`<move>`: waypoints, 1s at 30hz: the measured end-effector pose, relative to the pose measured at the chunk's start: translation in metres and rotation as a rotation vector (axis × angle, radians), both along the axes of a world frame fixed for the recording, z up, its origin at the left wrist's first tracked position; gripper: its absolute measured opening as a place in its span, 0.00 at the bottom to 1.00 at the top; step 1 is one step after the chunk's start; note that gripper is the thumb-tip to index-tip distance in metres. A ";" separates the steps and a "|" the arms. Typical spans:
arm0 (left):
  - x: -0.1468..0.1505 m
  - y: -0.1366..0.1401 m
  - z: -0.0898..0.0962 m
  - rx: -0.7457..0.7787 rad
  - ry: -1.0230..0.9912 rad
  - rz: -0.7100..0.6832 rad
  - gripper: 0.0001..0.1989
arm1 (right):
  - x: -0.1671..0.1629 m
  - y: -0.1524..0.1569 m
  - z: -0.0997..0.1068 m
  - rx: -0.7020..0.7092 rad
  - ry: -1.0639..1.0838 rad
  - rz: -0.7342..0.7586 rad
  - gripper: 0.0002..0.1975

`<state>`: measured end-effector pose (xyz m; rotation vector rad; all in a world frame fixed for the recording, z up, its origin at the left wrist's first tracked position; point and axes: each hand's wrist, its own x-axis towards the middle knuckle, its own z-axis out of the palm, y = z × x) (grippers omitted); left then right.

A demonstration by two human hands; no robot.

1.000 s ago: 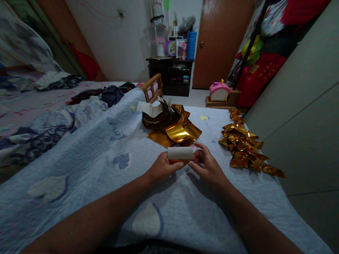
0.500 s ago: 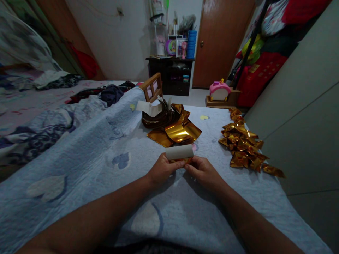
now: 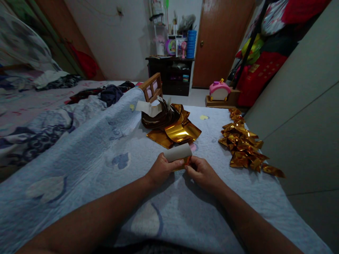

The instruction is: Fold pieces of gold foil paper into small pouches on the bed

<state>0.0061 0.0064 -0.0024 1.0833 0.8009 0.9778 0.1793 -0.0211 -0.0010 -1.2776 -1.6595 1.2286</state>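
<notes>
A sheet of gold foil paper (image 3: 178, 152), its pale back curled outward into a roll, is held between my two hands above the bed. My left hand (image 3: 162, 169) is closed on its left part, thumb across the gold lower strip. My right hand (image 3: 200, 170) pinches the lower right corner with thumb and fingers. Just beyond lies a loose stack of gold foil sheets (image 3: 182, 131), some gold side up, others curled with pale backs showing. Folded gold foil pieces (image 3: 239, 144) lie heaped along the right side of the bed.
A blue quilt with heart prints (image 3: 106, 183) covers the bed. A wooden bed rail (image 3: 153, 87) stands at the far edge. Beyond are a dark cabinet (image 3: 171, 76) and a pink toy case (image 3: 220, 90). A pale panel (image 3: 302, 130) borders the right side.
The foil roll has tilted, its right end raised, and shifted slightly left. My right hand's fingers have closed more tightly at the corner, and more of the gold strip shows.
</notes>
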 end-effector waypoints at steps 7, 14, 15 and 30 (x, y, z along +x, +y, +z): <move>-0.002 -0.002 0.002 0.022 0.045 0.019 0.20 | 0.002 -0.001 0.003 -0.017 0.045 0.023 0.08; -0.017 0.002 0.005 0.287 0.075 -0.023 0.31 | 0.010 0.003 0.007 -0.048 0.050 0.047 0.08; -0.019 0.004 0.005 0.333 0.110 -0.042 0.31 | 0.011 0.003 0.007 -0.056 0.052 0.047 0.08; -0.027 0.016 -0.003 0.537 0.476 -0.345 0.15 | 0.012 0.007 -0.004 -0.108 0.369 -0.202 0.16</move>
